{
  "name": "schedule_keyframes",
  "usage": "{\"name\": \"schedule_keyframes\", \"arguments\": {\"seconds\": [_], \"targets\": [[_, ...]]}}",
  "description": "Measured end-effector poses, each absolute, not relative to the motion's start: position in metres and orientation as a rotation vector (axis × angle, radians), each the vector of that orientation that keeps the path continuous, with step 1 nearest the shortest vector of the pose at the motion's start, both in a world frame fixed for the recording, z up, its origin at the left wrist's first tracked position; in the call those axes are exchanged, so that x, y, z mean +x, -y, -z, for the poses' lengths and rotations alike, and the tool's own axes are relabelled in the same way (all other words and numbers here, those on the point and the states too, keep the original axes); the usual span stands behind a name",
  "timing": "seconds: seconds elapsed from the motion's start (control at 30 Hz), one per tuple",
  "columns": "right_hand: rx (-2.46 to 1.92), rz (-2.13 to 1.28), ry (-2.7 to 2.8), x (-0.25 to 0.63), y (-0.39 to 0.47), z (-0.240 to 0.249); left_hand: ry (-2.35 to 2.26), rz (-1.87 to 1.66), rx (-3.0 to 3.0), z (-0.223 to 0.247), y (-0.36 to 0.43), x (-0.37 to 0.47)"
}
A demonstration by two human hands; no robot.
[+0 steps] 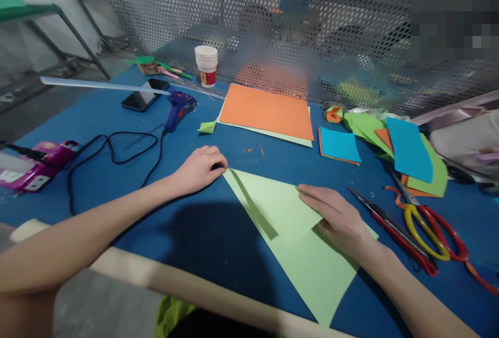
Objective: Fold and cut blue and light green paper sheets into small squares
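Note:
A sheet of light green paper [296,247], partly folded over on itself, lies slantwise on the blue tabletop in front of me. My left hand [203,169] pinches its far left corner between thumb and fingers. Flat on the folded part rests my right hand [337,218], fingers stretched along the upper edge. A narrow shadowed strip runs down from the pinched corner. Right of my right hand lie a red-handled pair of pliers or snips [397,236], whose exact kind I cannot tell, and scissors [427,229] with yellow and red handles.
Orange sheets [268,112], blue square papers [339,144] and loose coloured offcuts [409,148] lie farther back. A blue glue gun [177,109], its black cord, a phone [145,95], paper cups [206,65] and a purple power strip [42,164] occupy the left. Perforated metal mesh [273,31] borders the back.

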State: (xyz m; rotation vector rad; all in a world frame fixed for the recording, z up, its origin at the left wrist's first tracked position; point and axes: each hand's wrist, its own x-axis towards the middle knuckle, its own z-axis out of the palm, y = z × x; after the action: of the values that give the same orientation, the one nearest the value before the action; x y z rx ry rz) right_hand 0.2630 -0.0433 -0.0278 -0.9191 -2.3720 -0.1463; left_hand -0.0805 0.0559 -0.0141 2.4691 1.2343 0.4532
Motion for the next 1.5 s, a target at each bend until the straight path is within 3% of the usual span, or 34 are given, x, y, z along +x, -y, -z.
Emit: {"name": "schedule_keyframes", "arguments": {"seconds": [0.37,0.7,1.37,1.5], "targets": [[-0.962,0.436,2.556,0.251,0.044,0.018,-1.243,-0.348,2.464,0.008,-0.054,-0.081],[-0.796,0.056,2.611,0.273,0.050,0.019,-1.233,-0.402,2.484,0.013,-0.057,-0.080],[-0.845,0.127,2.564,0.278,0.057,0.035,-1.213,-0.373,2.358,-0.002,-0.048,-0.075],[-0.850,0.269,2.538,0.271,0.056,0.029,-1.236,-0.372,2.390,0.004,-0.048,-0.071]]}}
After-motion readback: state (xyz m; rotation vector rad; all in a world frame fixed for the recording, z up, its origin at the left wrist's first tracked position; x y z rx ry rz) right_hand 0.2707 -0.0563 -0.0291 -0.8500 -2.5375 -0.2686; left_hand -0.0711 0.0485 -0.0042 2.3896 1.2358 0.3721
